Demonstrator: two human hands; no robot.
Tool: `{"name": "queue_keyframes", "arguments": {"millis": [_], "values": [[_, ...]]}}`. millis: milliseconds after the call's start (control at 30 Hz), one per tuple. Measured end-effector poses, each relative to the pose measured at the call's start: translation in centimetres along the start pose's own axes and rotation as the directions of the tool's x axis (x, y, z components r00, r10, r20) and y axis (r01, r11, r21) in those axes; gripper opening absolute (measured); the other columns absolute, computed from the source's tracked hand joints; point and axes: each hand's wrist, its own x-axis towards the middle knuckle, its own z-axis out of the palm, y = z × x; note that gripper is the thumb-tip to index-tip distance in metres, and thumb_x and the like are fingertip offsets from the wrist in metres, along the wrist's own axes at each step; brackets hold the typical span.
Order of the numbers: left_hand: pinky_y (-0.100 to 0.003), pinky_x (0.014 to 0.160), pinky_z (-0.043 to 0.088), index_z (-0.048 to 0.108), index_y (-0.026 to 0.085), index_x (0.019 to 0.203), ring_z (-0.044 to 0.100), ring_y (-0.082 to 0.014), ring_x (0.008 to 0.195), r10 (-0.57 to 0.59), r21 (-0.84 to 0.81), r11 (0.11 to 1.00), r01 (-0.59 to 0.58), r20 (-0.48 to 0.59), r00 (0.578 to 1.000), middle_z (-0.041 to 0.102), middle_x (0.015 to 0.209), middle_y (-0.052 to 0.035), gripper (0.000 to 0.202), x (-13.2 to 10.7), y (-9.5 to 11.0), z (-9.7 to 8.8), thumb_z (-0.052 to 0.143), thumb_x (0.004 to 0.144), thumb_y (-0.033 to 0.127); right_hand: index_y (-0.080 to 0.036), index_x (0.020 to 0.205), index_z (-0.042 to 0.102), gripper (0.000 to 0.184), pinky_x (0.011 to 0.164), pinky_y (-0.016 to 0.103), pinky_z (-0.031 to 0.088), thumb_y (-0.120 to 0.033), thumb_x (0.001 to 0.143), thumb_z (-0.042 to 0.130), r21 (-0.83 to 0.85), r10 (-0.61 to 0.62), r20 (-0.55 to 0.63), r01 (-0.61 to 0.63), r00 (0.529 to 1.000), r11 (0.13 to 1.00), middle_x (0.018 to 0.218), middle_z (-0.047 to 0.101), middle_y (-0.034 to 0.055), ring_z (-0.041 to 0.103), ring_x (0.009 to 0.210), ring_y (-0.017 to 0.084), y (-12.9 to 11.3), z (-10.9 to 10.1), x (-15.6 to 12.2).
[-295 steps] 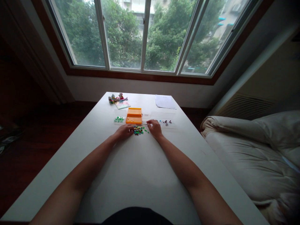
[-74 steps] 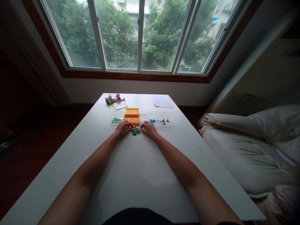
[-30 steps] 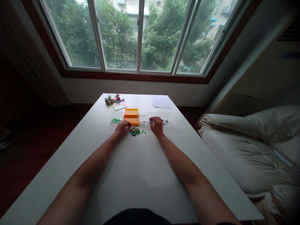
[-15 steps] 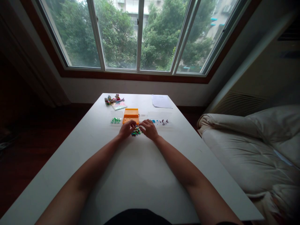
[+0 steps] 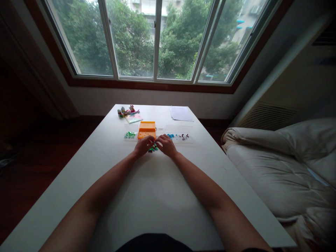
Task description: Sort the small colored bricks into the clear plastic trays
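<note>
My left hand point(image 5: 144, 145) and my right hand point(image 5: 166, 144) meet above a small pile of mixed coloured pieces point(image 5: 153, 148), mostly green, on the white table. The fingers of both hands are bent, fingertips almost touching. Whatever is pinched between them is too small to make out. Just beyond my left hand lies an open orange case point(image 5: 147, 130). To its left a clear tray holds small green pieces point(image 5: 129, 134). Right of my right hand, blue pieces point(image 5: 171, 135) and dark pieces point(image 5: 184, 136) sit in another clear tray point(image 5: 193, 135).
At the table's point(image 5: 157, 196) far left stand small colourful figures point(image 5: 126, 111) beside a pale booklet point(image 5: 134, 118). White paper point(image 5: 181, 113) lies at the far right. A cushioned sofa point(image 5: 278, 164) stands to the right, and a window point(image 5: 154, 42) is beyond the table.
My left hand has shifted slightly right, its fingers closing in on those of my right hand and covering more of the pile. My right hand has hardly moved.
</note>
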Motion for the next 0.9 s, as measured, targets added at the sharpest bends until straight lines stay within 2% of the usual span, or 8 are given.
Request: {"name": "queue_keyframes", "arguments": {"millis": [133,233,433,567,667,733,800,900], "values": [[-0.026,0.071,0.052,0.064,0.02,0.098,0.066,-0.0146,0.075,0.003,0.001,1.0,-0.003,0.003,1.0,0.071,0.089,-0.0031,0.011,0.0,0.2,-0.2,0.059,0.091,0.027,-0.024,0.096,0.068,0.009,0.092,0.038,0.041,-0.025,0.094,0.059,0.009,0.057,-0.027,-0.056,0.998,0.998,0.098,0.066,0.0061,0.054,0.099,0.025,0.2,0.1,0.1],[-0.028,0.076,0.053,0.065,0.02,0.098,0.066,-0.0159,0.081,-0.007,0.032,0.999,0.009,-0.037,0.999,0.071,0.094,-0.0042,0.013,0.1,-0.1,-0.4,0.055,0.091,0.023,-0.023,0.093,0.066,0.009,0.092,0.038,0.04,-0.022,0.092,0.058,-0.011,0.173,-0.126,-0.176,0.977,0.984,0.095,0.066,0.0062,0.054,0.097,0.025,0.9,-0.1,0.1],[-0.031,0.078,0.051,0.067,0.021,0.095,0.063,-0.0173,0.083,-0.047,0.13,0.99,0.054,-0.059,0.997,0.07,0.095,-0.0042,0.013,0.4,-1.6,-0.9,0.054,0.09,0.02,-0.021,0.094,0.065,0.012,0.09,0.039,0.038,-0.024,0.091,0.054,-0.059,0.366,-0.403,-0.423,0.839,0.904,0.091,0.065,0.0075,0.052,0.094,0.026,4.0,-1.1,-0.4],[-0.032,0.081,0.05,0.069,0.022,0.092,0.062,-0.0197,0.089,-0.049,0.178,0.983,0.053,-0.028,0.998,0.069,0.095,-0.0048,0.012,0.3,-1.9,-0.9,0.057,0.089,0.02,-0.021,0.094,0.065,0.013,0.089,0.04,0.036,-0.025,0.089,0.054,-0.056,0.465,-0.468,-0.55,0.752,0.833,0.09,0.063,0.0082,0.051,0.094,0.027,6.2,-1.4,-0.9],[-0.036,0.087,0.049,0.071,0.023,0.091,0.06,-0.0224,0.097,-0.027,0.208,0.978,0.023,0.015,1.0,0.068,0.098,-0.0057,0.012,0.2,-1.8,-0.8,0.06,0.088,0.021,-0.02,0.104,0.065,0.02,0.089,0.04,0.036,-0.027,0.087,0.057,-0.045,0.524,-0.474,-0.614,0.708,0.788,0.097,0.062,0.0094,0.05,0.097,0.027,7.2,-1.3,-1.2],[-0.038,0.091,0.048,0.073,0.023,0.091,0.058,-0.0238,0.1,-0.007,0.221,0.975,-0.005,0.051,0.999,0.068,0.101,-0.0063,0.012,0.2,-1.5,-0.7,0.062,0.088,0.022,-0.02,0.109,0.065,0.025,0.089,0.04,0.037,-0.028,0.086,0.058,-0.041,0.53,-0.474,-0.619,0.703,0.784,0.1,0.062,0.0101,0.05,0.098,0.027,7.3,-1.1,-1.2],[-0.039,0.092,0.047,0.074,0.025,0.093,0.057,-0.0248,0.102,0.02,0.229,0.973,-0.042,0.096,0.995,0.068,0.103,-0.0069,0.012,0.3,-1.1,-0.6,0.063,0.088,0.024,-0.02,0.107,0.066,0.023,0.09,0.04,0.038,-0.027,0.087,0.056,-0.046,0.513,-0.463,-0.597,0.723,0.801,0.1,0.062,0.0101,0.051,0.097,0.027,7.1,-0.9,-1.1],[-0.04,0.094,0.047,0.075,0.026,0.098,0.055,-0.026,0.105,0.077,0.232,0.966,-0.115,0.168,0.983,0.068,0.106,-0.0075,0.015,0.2,-0.4,-0.5,0.063,0.088,0.026,-0.02,0.098,0.068,0.018,0.088,0.037,0.04,-0.024,0.089,0.053,-0.055,0.447,-0.372,-0.5,0.814,0.865,0.093,0.064,0.0089,0.054,0.092,0.025,6.2,-0.7,-0.8]]}}
